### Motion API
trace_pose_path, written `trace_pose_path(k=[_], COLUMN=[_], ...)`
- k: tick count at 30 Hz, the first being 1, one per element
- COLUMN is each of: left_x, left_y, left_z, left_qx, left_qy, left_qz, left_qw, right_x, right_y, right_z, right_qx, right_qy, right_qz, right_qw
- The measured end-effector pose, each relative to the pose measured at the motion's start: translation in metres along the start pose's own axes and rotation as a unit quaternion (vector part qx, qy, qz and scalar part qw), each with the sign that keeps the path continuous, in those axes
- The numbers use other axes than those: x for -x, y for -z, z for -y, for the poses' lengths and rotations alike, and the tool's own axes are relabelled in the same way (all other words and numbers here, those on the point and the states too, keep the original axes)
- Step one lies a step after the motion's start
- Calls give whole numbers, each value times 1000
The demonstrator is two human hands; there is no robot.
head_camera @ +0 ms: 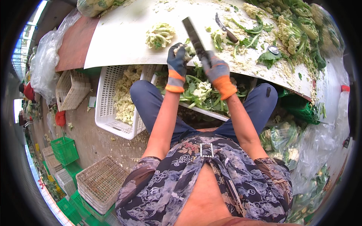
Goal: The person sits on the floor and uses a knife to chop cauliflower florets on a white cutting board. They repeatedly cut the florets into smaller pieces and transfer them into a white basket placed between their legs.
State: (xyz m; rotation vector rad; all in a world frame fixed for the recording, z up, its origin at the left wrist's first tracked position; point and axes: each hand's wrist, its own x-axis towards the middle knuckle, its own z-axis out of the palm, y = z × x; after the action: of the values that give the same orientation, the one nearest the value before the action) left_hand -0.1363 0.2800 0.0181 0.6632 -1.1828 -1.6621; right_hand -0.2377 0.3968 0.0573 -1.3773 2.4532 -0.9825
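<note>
My left hand [177, 66], in a grey and orange glove, grips a piece of cauliflower [187, 53] above the white table's near edge. In the same kind of glove, my right hand [217, 70] is closed on the handle of a broad-bladed knife [193, 35], its blade pointing up and away, slightly blurred. A trimmed cauliflower head [160, 36] lies on the white table [121, 36] beyond my left hand. To the right rest a cauliflower piece [219, 39] and a curved knife [226, 28] with a brown handle. Below my hands, a white crate [203, 112] holds leaves and stalks.
Left of my knees stands a white plastic crate [105, 104] with cauliflower florets [124, 106]. Heaped cauliflower [294, 34] and a tape roll [273, 49] lie at the table's right. Stacked crates [99, 180] stand lower left; bagged cauliflower [282, 135] lies to my right.
</note>
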Motion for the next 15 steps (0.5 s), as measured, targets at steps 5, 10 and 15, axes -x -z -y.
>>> trace_pose_path(k=[5, 10, 15], left_x=[-35, -24, -21], left_y=[46, 54, 55], left_z=[31, 42, 49], left_qx=[-565, -500, -502], left_qy=[-226, -247, -236], left_qz=[-19, -42, -56], left_qw=[793, 829, 830], right_x=[-8, 14, -5], right_y=[-2, 2, -15], right_z=[-54, -11, 16], right_qx=[-124, 99, 206], right_qy=[-102, -16, 42], right_qz=[47, 155, 220], right_qw=[986, 983, 953])
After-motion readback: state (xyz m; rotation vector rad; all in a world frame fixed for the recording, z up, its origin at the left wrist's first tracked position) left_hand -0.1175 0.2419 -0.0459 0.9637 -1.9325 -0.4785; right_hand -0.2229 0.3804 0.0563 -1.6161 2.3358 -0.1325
